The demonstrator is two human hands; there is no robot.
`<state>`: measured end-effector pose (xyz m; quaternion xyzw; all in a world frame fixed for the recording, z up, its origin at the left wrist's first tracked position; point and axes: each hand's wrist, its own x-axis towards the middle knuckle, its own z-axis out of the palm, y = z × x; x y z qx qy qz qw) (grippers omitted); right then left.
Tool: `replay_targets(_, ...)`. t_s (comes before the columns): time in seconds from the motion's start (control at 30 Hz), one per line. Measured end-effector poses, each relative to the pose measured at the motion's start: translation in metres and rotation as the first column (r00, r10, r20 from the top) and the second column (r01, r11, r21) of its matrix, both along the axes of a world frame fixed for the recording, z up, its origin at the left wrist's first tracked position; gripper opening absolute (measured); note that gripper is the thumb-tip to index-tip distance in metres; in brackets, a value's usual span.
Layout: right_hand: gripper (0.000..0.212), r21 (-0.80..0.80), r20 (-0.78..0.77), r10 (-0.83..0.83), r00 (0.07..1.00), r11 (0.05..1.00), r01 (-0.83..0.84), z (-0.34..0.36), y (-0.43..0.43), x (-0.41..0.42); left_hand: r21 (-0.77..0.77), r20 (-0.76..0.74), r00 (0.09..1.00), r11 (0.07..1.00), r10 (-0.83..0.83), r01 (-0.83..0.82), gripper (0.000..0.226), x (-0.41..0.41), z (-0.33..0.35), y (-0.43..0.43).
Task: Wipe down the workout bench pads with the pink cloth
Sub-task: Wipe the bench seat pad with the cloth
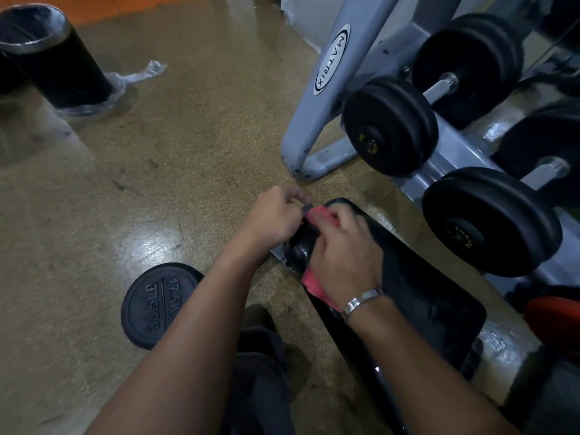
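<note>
At the far end of the bench pad, my right hand curls over the pink cloth, gripping it against the pad's rounded left edge. My left hand is curled tight, pinching a small dark piece at the tip; I cannot tell what it is. I judge the wiping is mid-way: this end is in hand, and the near stretch looks left to do. I count one cloth, one pad, one weight plate, and two clear dumbbells on the right.

A weight plate lies on the floor; dumbbells fill a grey rack.
</note>
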<state>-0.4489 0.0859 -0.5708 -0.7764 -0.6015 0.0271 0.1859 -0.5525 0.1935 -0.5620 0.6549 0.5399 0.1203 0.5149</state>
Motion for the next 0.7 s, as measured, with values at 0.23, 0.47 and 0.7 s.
replay_targets(0.23, 0.035, 0.053, -0.107, 0.058, 0.993, 0.997, -0.053, 0.003, -0.001, 0.017, -0.014, 0.026, 1.0, 1.0, 0.009, -0.009, 0.048, -0.003, -0.002, 0.001)
replay_targets(0.47, 0.033, 0.048, -0.019, 0.324, 0.946, 0.945, -0.323, -0.001, -0.032, 0.018, -0.051, 0.069, 0.997, 0.998, 0.035, -0.032, 0.05, 0.001, -0.005, 0.002)
replay_targets(0.7, 0.042, 0.001, -0.05, 0.207, 0.977, 0.978, -0.207, 0.001, -0.04, 0.0, -0.044, 0.066, 0.997, 0.998, 0.045, -0.042, 0.05, 0.0, -0.009, 0.0)
